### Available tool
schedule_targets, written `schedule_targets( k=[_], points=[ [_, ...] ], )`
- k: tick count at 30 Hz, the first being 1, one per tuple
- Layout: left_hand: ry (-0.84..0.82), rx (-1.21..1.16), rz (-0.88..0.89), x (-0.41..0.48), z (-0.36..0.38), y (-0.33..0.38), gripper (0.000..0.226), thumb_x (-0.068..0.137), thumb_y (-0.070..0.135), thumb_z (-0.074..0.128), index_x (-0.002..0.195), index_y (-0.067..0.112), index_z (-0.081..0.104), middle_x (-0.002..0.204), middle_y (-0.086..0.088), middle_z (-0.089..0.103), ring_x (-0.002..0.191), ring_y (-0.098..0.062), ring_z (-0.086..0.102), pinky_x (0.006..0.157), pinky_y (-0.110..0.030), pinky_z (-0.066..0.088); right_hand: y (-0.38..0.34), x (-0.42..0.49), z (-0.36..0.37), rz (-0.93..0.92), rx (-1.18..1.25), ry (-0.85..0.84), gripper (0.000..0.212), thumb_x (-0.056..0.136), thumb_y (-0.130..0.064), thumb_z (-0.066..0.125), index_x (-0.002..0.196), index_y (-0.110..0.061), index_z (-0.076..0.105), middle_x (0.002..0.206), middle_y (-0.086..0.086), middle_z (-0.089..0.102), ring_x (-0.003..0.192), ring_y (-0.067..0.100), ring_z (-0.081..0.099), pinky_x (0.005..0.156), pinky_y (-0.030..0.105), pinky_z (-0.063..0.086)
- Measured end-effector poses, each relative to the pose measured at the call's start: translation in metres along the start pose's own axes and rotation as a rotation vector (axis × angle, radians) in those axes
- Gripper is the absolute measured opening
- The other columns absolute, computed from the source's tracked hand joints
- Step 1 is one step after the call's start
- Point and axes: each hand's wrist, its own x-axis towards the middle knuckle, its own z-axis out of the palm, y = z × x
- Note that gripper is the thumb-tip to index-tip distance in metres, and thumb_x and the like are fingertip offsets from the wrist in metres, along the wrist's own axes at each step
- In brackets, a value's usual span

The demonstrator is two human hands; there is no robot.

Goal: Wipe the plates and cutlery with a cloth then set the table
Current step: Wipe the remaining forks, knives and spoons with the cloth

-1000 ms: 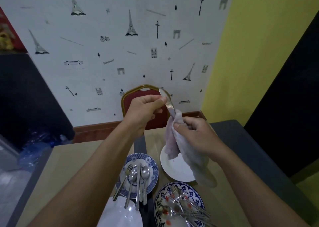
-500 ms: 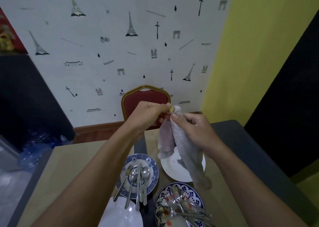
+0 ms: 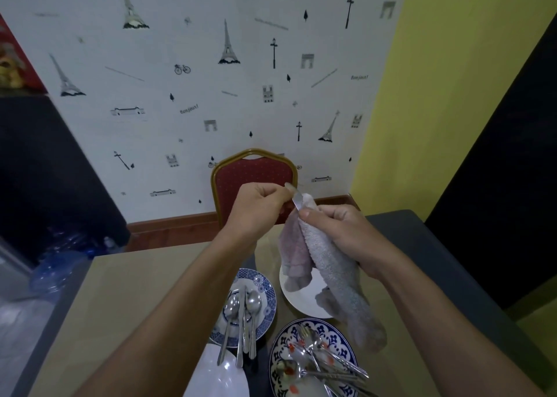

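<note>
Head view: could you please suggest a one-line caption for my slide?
Left hand pinches a silver metal utensil, its other end wrapped in a grey terry cloth gripped by the right hand.

The single head-worn camera looks forward and down over the table (image 3: 126, 282), close above it, facing the wall (image 3: 187, 131).

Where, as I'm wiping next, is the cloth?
Head view, centre-right: the cloth hangs from the right hand above the white plate, wrapped round the left hand's cutlery piece.

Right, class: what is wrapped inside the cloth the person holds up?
A strip of metal cutlery pokes out above the cloth, pinched by the left hand. The rest is covered, so its type cannot be told.
</note>
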Motion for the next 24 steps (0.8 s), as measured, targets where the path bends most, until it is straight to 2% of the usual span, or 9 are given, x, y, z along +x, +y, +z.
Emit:
schedule_targets(
  k=[4, 6, 8, 12, 14, 16, 18, 21, 24],
  points=[
    [0.228, -0.086, -0.043, 0.012, -0.008, 0.0, 0.029, 0.095, 0.021, 0.067, 0.073, 0.006, 0.075, 0.071, -0.01, 0.054, 0.07, -0.02, 0.044, 0.069, -0.033, 0.04, 0.006, -0.008, -0.003, 0.004, -0.095, -0.075, 0.03, 0.099, -0.038, 0.068, 0.095, -0.012, 0.08, 0.096, 0.008, 0.079, 0.084, 0.016, 0.075, 0.079, 0.026, 0.057],
    [0.26, -0.097, -0.038, 0.014, -0.011, 0.001, 0.027, 0.095, 0.022, 0.067, 0.071, 0.012, 0.075, 0.068, -0.009, 0.056, 0.069, -0.019, 0.048, 0.07, -0.033, 0.044, 0.011, -0.011, -0.002, -0.017, -0.118, -0.078, 0.031, 0.1, -0.038, 0.066, 0.098, -0.01, 0.079, 0.101, 0.013, 0.077, 0.088, 0.018, 0.075, 0.081, 0.029, 0.057],
    [0.182, -0.091, -0.049, 0.012, -0.012, 0.002, 0.023, 0.095, 0.024, 0.067, 0.077, 0.016, 0.077, 0.066, -0.003, 0.062, 0.067, -0.016, 0.055, 0.07, -0.03, 0.05, 0.014, -0.009, 0.002, -0.051, -0.13, -0.038, 0.035, 0.101, -0.038, 0.065, 0.098, -0.005, 0.076, 0.1, 0.017, 0.075, 0.083, 0.017, 0.071, 0.08, 0.032, 0.055],
    [-0.168, -0.027, -0.075, -0.002, -0.003, -0.003, 0.02, 0.091, 0.022, 0.073, 0.092, 0.003, 0.078, 0.066, 0.004, 0.069, 0.061, -0.005, 0.06, 0.06, -0.017, 0.049, 0.009, -0.004, 0.009, -0.089, -0.023, 0.017, 0.033, 0.103, -0.037, 0.062, 0.1, -0.008, 0.078, 0.097, 0.017, 0.077, 0.08, 0.015, 0.072, 0.073, 0.026, 0.056],
    [-0.163, -0.065, -0.065, -0.006, -0.001, -0.009, 0.018, 0.089, 0.018, 0.074, 0.093, 0.002, 0.078, 0.064, 0.006, 0.069, 0.058, -0.001, 0.061, 0.058, -0.015, 0.048, 0.007, -0.004, 0.01, -0.09, 0.002, 0.012, 0.03, 0.104, -0.035, 0.06, 0.102, -0.012, 0.079, 0.097, 0.014, 0.078, 0.082, 0.015, 0.074, 0.071, 0.022, 0.057],
    [-0.111, -0.081, -0.065, -0.005, -0.003, -0.012, 0.014, 0.088, 0.018, 0.075, 0.089, 0.004, 0.079, 0.067, 0.002, 0.069, 0.063, -0.005, 0.061, 0.064, -0.019, 0.05, 0.008, -0.003, 0.011, -0.095, -0.007, 0.004, 0.029, 0.104, -0.035, 0.061, 0.099, -0.013, 0.078, 0.094, 0.013, 0.078, 0.083, 0.016, 0.073, 0.074, 0.025, 0.056],
    [-0.029, -0.122, -0.081, -0.001, -0.004, -0.012, 0.012, 0.088, 0.018, 0.076, 0.083, 0.007, 0.079, 0.07, -0.004, 0.069, 0.068, -0.011, 0.061, 0.067, -0.022, 0.052, 0.01, -0.003, 0.012, -0.084, -0.033, -0.008, 0.029, 0.103, -0.037, 0.063, 0.096, -0.013, 0.078, 0.092, 0.014, 0.077, 0.082, 0.018, 0.071, 0.078, 0.032, 0.054],
    [0.114, -0.159, -0.09, 0.008, -0.009, -0.011, 0.012, 0.09, 0.02, 0.074, 0.079, 0.016, 0.076, 0.073, -0.001, 0.072, 0.069, -0.009, 0.066, 0.064, -0.021, 0.052, 0.01, -0.004, 0.013, -0.06, -0.046, -0.02, 0.025, 0.1, -0.036, 0.066, 0.094, -0.017, 0.079, 0.089, 0.005, 0.078, 0.081, 0.016, 0.075, 0.074, 0.029, 0.059],
    [0.026, -0.118, -0.074, 0.009, -0.015, -0.013, 0.007, 0.092, 0.021, 0.072, 0.088, 0.017, 0.076, 0.078, 0.001, 0.075, 0.071, -0.008, 0.068, 0.067, -0.022, 0.053, 0.01, -0.004, 0.015, -0.086, -0.039, 0.042, 0.026, 0.103, -0.033, 0.064, 0.097, -0.012, 0.079, 0.088, 0.005, 0.079, 0.08, 0.017, 0.076, 0.073, 0.029, 0.061]
  ],
)
